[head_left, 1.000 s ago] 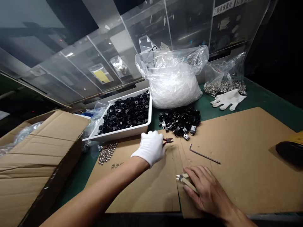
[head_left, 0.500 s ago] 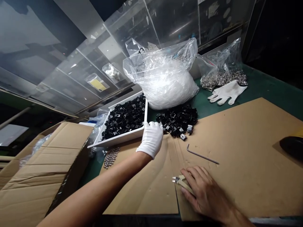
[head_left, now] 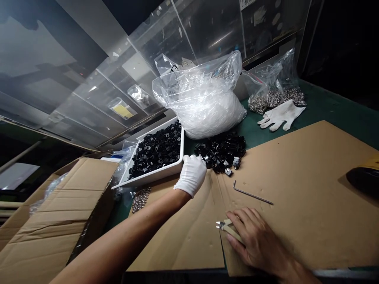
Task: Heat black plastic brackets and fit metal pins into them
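Observation:
My left hand (head_left: 192,175), in a white glove, reaches to the near edge of a pile of small black clips (head_left: 222,152). Its fingers are curled and their tips hidden, so what they hold cannot be made out. Just left of it is the corner of a white tray (head_left: 156,176) filled with more black parts. My bare right hand (head_left: 254,240) rests on the cardboard, closed around a pair of side cutters (head_left: 232,230) with pale handles. The cutters' jaws point left and stand slightly apart. Beyond that hand lies a hex key (head_left: 253,194).
Cardboard sheets (head_left: 299,169) cover the green table. Small metal parts (head_left: 141,199) lie below the tray. Behind stand a large clear bag (head_left: 210,106), a bag of metal pieces (head_left: 275,94) and a loose white glove (head_left: 282,115). An open carton (head_left: 62,201) is at left, a yellow-black object (head_left: 364,177) at right.
My left hand has shifted slightly right, away from the tray's corner and along the pile. My right hand keeps its hold on the cutters. The view has moved a little.

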A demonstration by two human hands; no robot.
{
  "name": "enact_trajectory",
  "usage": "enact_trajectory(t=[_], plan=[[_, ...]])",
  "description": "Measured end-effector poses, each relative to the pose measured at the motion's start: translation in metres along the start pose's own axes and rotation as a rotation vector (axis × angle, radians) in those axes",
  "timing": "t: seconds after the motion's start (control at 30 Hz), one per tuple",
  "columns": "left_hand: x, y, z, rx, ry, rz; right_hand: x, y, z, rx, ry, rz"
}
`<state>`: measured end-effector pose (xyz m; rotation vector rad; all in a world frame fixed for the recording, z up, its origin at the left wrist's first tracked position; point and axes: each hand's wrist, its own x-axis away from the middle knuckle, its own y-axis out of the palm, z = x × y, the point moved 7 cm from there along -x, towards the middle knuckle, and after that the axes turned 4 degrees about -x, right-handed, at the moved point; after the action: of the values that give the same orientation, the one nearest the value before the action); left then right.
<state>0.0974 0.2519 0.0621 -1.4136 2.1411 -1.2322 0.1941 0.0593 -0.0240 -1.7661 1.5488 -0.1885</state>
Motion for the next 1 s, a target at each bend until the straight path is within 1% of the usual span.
enact_trajectory(t=[0.13,0.2,0.27,0.33,0.4,0.47,0.53,0.6,0.67,0.73,0.8,0.87,1.0], plan=[[0.012,-0.005,-0.010,0.045,-0.007,0.006,0.000,-0.001,-0.001,0.012,-0.006,0.030],[0.024,-0.006,-0.018,0.066,-0.015,0.006,-0.001,-0.003,-0.001,0.034,0.003,0.067],[0.038,-0.006,-0.028,0.150,-0.053,0.002,-0.001,-0.005,0.000,0.065,0.029,0.111],[0.055,-0.005,-0.038,0.391,-0.119,-0.012,-0.002,-0.006,0.001,0.086,0.054,0.139],[0.073,-0.001,-0.041,0.756,-0.148,-0.082,-0.003,-0.008,0.002,0.087,0.058,0.155],[0.090,0.003,-0.032,1.111,-0.126,-0.213,-0.004,-0.015,0.002,0.053,0.047,0.191],[0.107,0.007,-0.015,1.416,-0.103,-0.374,-0.007,-0.027,0.004,-0.062,0.082,0.241],[0.123,0.008,0.005,1.684,-0.071,-0.513,-0.011,-0.039,0.008,-0.291,0.178,0.255],[0.137,0.008,0.026,1.895,0.004,-0.623,-0.017,-0.046,0.006,-0.578,0.254,0.206],[0.148,0.008,0.043,2.013,0.078,-0.688,-0.024,-0.049,-0.002,-0.821,0.271,0.138],[0.156,0.012,0.054,2.053,0.111,-0.721,-0.027,-0.048,-0.009,-0.961,0.297,0.090],[0.162,0.015,0.060,2.060,0.118,-0.726,-0.026,-0.045,-0.011,-1.004,0.343,0.078],[0.170,0.017,0.066,2.134,0.148,-0.749,-0.017,-0.038,-0.012,-0.984,0.392,0.077]])
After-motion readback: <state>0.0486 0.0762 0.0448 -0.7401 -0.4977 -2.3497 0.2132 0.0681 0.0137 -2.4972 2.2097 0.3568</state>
